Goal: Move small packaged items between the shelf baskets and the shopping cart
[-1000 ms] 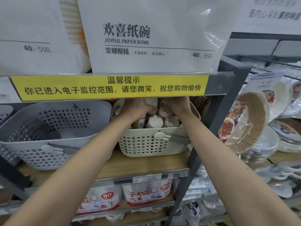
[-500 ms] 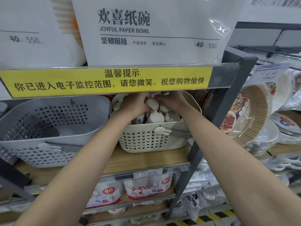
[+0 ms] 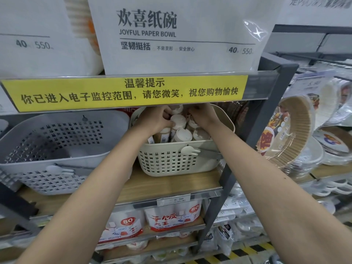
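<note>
A: Hands?
B: Both are up inside the cream basket (image 3: pixel 177 161) on the wooden shelf (image 3: pixel 171 185). Left hand (image 3: pixel 154 121) has its fingers curled round one of the small capped tubes (image 3: pixel 178 121), thumb against its white cap. Right hand (image 3: pixel 204 116) is curled down among the tubes at the back of the basket; it looks to be pinching something, but the yellow notice strip (image 3: pixel 125 92) hides the fingertips, so I can't tell what, or whether it really holds anything.

A: Where are the items?
B: All in the cream basket, standing upright and packed close, white caps showing above the rim. The one in the left hand is among the others, near the middle.

A: Cart?
B: Out of frame.

A: Anything else?
B: A grey basket (image 3: pixel 57 149) sits just left of the cream one on the same shelf, tilted toward the camera. Each basket has a pale bunny-shaped handle clip on its front. White paper bowl packs (image 3: pixel 181 35) stand on the shelf above. Red-and-white bags (image 3: pixel 171 218) lie on the shelf below, behind a price tag (image 3: pixel 173 199). Stacks of wrapped paper plates (image 3: pixel 291 130) hang and lie to the right, past the dark grey upright (image 3: pixel 253 130).
</note>
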Tool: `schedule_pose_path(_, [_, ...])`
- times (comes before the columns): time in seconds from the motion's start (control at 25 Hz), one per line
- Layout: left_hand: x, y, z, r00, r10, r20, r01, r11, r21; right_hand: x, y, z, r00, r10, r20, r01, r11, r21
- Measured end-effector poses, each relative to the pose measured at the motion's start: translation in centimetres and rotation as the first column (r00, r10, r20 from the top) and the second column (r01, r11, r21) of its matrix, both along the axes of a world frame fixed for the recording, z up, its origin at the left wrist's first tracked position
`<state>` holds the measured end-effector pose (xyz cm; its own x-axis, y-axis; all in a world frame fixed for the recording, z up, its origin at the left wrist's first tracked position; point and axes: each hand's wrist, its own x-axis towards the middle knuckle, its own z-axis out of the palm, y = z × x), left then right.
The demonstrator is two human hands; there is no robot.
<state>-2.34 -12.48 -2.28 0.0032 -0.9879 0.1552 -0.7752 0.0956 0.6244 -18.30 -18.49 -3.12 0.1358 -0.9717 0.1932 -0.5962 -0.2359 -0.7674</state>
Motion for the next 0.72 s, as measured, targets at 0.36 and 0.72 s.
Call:
schedule_pose_path(0.36, [0.8, 4.3, 1.8, 0.997, 0.052, 0.056, -0.044, 0.990, -0.137, -1.9, 4.5, 1.2, 0.981, -0.052, -0.187, -0.010, 0.949, -0.316])
schedule_pose_path(0.72, [-2.5, 14.1, -0.5, 0.936, -0.090, 0.341, 0.228, 0.892, -0.390, -6.8, 20.1, -2.4, 0.903, -0.115, -0.414, -0.153, 0.813, -0.561])
